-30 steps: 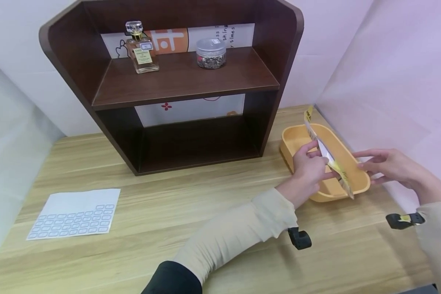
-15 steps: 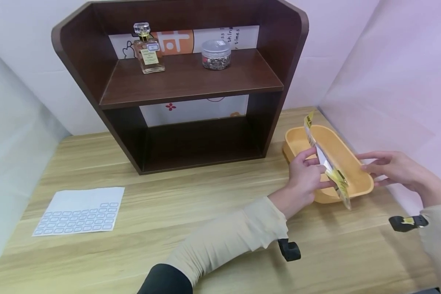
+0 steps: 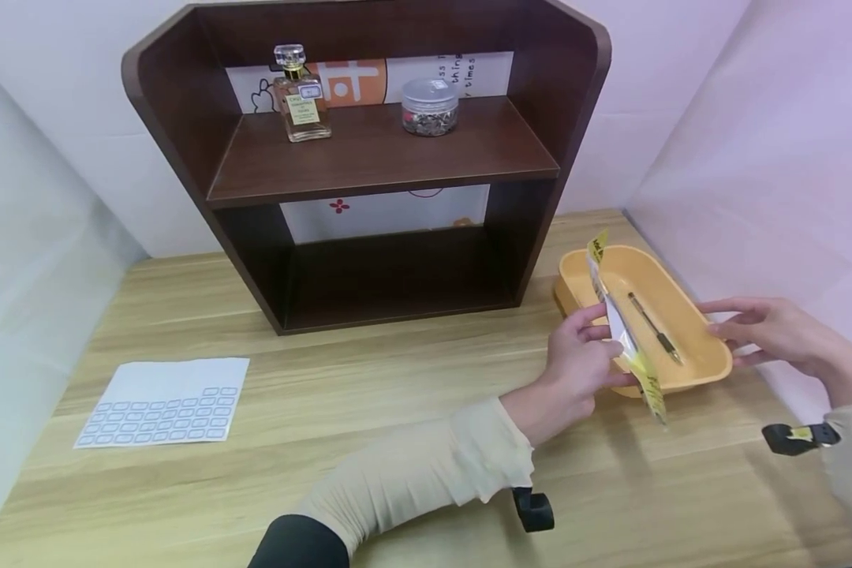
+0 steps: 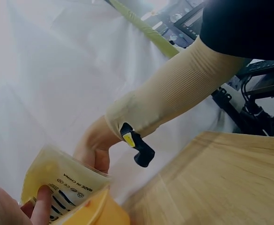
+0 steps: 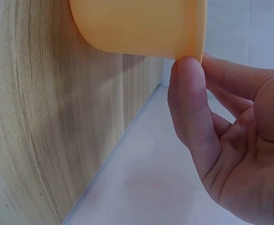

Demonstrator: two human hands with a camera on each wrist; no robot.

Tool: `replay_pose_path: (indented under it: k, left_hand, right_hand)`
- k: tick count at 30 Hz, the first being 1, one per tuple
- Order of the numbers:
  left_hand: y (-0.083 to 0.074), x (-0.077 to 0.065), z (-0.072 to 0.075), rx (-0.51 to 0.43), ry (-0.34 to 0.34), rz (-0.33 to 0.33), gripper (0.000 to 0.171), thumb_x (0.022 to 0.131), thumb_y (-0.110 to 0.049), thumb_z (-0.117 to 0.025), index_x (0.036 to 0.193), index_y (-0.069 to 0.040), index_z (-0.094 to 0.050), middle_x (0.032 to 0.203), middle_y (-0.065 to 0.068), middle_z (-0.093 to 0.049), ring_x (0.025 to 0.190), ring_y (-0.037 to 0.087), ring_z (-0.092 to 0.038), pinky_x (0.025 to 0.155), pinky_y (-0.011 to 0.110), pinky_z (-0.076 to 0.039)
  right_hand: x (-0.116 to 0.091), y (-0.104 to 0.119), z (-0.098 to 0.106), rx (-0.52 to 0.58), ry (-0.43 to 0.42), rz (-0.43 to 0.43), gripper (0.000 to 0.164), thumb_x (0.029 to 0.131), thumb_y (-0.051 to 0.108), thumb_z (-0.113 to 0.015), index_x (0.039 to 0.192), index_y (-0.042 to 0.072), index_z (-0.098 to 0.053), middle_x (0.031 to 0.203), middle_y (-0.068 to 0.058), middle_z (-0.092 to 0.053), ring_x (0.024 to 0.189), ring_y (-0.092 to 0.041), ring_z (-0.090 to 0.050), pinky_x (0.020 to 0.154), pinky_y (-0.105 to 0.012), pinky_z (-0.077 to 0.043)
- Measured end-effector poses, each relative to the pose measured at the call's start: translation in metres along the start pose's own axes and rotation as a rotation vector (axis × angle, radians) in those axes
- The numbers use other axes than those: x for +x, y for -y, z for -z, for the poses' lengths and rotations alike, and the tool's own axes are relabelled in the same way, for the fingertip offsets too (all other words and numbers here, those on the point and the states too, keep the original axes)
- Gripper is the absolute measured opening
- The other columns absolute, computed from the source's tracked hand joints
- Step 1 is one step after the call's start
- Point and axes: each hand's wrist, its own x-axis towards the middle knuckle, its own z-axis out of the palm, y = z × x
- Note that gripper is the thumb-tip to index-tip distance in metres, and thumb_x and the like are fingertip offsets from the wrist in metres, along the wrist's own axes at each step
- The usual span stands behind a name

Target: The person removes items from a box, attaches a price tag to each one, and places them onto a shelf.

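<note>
My left hand (image 3: 578, 363) holds a thin yellow-and-white plastic packet (image 3: 619, 325) on edge over the near left side of a yellow-orange bin (image 3: 632, 272). Printed letters show on the packet (image 4: 64, 190) in the left wrist view, where fingers of the left hand lie on it. A pen (image 3: 655, 327) with a clear barrel and dark grip lies inside the bin. At the bin's right end, my right hand (image 3: 781, 335) pinches the rim. The right wrist view shows the thumb and fingers of that hand (image 5: 235, 136) on both sides of the rim.
A dark brown two-level shelf (image 3: 383, 181) stands at the back. A perfume bottle (image 3: 303, 106) and a clear lidded jar (image 3: 429, 110) sit on its upper level. A label sheet (image 3: 163, 402) lies at left on the wooden table (image 3: 369, 410). White sheeting surrounds the table.
The left hand has drawn the packet leftward and nearer to me, and the pen in the bin has come into sight. The right hand keeps hold of the rim. The head view has shifted slightly.
</note>
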Motion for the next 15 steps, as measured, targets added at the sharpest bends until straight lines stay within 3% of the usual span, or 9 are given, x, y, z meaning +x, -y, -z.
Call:
replay_pose_path:
  k: [5,15]
  left_hand:
    - [-0.003,-0.011,0.013,-0.012,0.012,-0.003,0.059,0.076,0.026,-0.053,0.114,-0.016,-0.068,0.095,0.012,-0.059,0.081,0.027,-0.063,0.063,0.055,-0.06]
    - [-0.011,-0.027,0.044,0.038,0.04,-0.012,0.059,0.078,0.024,-0.052,0.119,-0.017,-0.067,0.099,0.011,-0.06,0.083,0.026,-0.063,0.062,0.051,-0.06]
  right_hand:
    - [0.002,0.0,0.001,-0.026,-0.001,0.007,0.042,0.097,0.008,-0.067,0.112,0.048,-0.064,0.097,0.004,-0.074,0.085,-0.009,-0.067,0.068,-0.038,-0.061]
    - [0.004,-0.002,0.001,-0.047,0.007,-0.006,0.035,0.097,0.013,-0.068,0.117,0.042,-0.065,0.096,0.001,-0.075,0.084,-0.01,-0.068,0.068,-0.038,-0.061]
